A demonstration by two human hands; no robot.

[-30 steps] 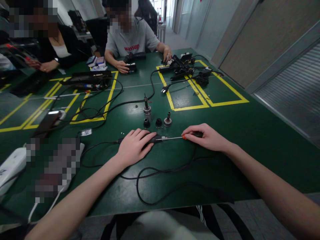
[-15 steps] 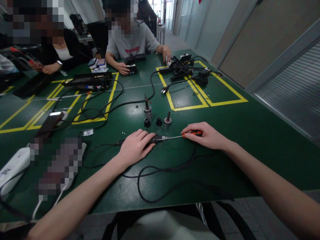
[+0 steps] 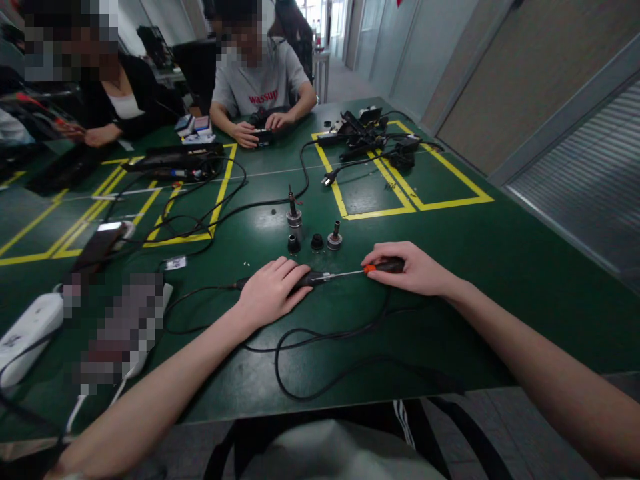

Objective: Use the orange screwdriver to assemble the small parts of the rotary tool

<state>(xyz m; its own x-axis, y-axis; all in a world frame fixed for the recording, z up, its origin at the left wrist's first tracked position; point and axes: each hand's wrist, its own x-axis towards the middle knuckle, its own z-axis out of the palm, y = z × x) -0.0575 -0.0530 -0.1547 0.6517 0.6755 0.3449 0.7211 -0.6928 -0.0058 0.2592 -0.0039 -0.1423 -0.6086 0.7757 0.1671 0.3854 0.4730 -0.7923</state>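
My left hand point(image 3: 273, 292) lies closed over a black corded handle point(image 3: 315, 278), pressing it against the green table. Between the thumb and fingers of my right hand point(image 3: 417, 270) is a screwdriver point(image 3: 387, 266) with an orange and black grip. Its thin shaft points left, with the tip at the metal-looking end of the handle. Whether the tip sits in a screw is too small to tell. Just beyond my hands stand a silver cylindrical part with a shaft point(image 3: 295, 219), two black caps point(image 3: 293, 245) and a shorter metal piece with a stem point(image 3: 335, 240).
A black cable point(image 3: 320, 341) loops in front of my hands. A white power strip point(image 3: 33, 337) and a blurred-out item lie at left. Across the table, a person in a grey shirt point(image 3: 265, 80) handles a black object. Tangled black devices point(image 3: 363, 133) lie at the back right.
The screwdriver's grip has turned in my right hand, showing more black and less orange. My left hand stays put. The person opposite has brought one hand from the device pile to the black object.
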